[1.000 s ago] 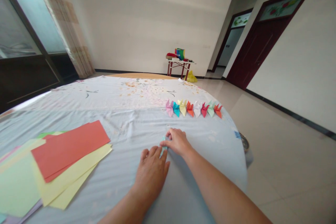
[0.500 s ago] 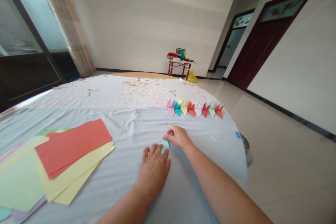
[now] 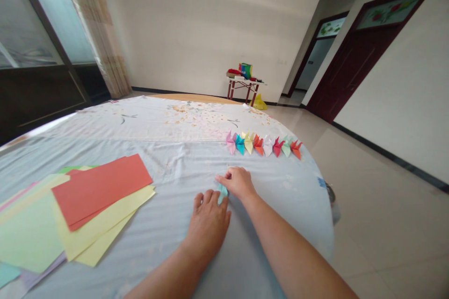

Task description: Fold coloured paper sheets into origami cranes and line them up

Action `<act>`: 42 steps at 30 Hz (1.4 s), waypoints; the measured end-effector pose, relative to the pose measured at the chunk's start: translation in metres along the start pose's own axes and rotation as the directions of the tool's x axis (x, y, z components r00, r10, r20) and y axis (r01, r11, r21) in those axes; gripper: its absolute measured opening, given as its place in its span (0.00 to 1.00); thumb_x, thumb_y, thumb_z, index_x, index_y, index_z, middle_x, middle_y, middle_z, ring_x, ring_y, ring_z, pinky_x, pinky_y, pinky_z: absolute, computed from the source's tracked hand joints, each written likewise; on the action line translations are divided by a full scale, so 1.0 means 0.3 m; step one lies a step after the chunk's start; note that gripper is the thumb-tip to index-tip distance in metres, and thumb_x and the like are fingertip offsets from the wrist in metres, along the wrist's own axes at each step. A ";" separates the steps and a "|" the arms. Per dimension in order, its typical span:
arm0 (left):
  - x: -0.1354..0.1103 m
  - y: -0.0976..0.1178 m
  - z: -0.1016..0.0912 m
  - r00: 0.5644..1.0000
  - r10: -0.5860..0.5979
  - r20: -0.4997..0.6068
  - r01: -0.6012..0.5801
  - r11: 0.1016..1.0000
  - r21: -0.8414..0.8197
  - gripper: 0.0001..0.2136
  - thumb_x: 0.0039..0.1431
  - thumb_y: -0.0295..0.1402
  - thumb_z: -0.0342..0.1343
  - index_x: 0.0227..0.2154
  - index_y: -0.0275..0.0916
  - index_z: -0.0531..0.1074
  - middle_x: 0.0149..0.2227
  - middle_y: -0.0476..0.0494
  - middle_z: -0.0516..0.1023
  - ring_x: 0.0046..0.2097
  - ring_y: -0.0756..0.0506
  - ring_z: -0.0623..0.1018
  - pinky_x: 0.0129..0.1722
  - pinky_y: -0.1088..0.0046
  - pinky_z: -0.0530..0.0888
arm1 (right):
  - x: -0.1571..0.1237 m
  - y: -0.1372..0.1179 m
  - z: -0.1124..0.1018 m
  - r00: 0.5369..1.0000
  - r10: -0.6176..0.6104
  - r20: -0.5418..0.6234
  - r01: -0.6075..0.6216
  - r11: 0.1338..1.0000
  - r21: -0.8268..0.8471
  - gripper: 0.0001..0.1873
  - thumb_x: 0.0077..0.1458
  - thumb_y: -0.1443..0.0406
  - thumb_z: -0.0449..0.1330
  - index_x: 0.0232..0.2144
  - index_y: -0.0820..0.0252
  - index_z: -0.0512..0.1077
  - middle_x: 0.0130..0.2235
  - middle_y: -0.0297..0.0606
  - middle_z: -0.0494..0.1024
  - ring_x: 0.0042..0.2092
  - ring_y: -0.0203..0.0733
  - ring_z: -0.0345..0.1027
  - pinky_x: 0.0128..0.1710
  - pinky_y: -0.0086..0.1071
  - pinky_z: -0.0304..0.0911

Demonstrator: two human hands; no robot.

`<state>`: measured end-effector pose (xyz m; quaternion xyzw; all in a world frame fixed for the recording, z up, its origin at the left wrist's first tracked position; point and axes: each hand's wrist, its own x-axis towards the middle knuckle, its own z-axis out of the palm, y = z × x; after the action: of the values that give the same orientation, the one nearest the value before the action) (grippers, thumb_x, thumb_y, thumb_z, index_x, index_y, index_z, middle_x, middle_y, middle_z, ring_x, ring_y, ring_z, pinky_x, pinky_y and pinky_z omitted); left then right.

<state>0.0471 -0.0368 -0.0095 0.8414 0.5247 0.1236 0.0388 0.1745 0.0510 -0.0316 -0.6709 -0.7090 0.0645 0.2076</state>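
A small strip of pale turquoise folded paper (image 3: 223, 190) lies on the tablecloth in front of me, partly hidden by my fingers. My left hand (image 3: 209, 217), palm down, holds its lower end against the cloth with curved fingers and thumb. At its upper end my right hand (image 3: 239, 182) has thumb and forefinger pinched together, the other fingers curled in. Beyond the hands stands a row of several folded paper cranes (image 3: 267, 145) in pink, blue, yellow, orange, white, red and green.
Loose coloured paper sheets (image 3: 105, 190) overlap on the left of the round table, red and yellow on top. A light tablecloth (image 3: 168, 243) with creases covers the table. Farther off are a small side table (image 3: 243, 81), a yellow bag (image 3: 259, 102) and a dark red door (image 3: 372, 51).
The view has shifted slightly, so everything on the table appears a little to the right. Both hands stay at the folded paper; the right fingertips have moved slightly over its upper end.
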 end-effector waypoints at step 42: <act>-0.003 -0.007 0.002 1.000 0.017 -0.016 -0.017 1.000 0.026 0.14 0.57 0.34 0.45 0.44 0.44 0.69 0.49 0.42 0.71 0.51 0.41 0.65 0.52 0.56 0.54 | 0.005 0.044 -0.010 0.998 -0.037 0.051 0.029 0.989 0.142 0.15 0.44 0.52 0.61 0.24 0.57 0.73 0.29 0.33 0.75 0.34 0.37 0.65 0.33 0.27 0.54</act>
<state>0.0452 -0.0365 -0.0107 0.8452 0.5194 0.1237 0.0225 0.1879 0.0530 -0.0335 -0.6407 -0.7190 0.1290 0.2365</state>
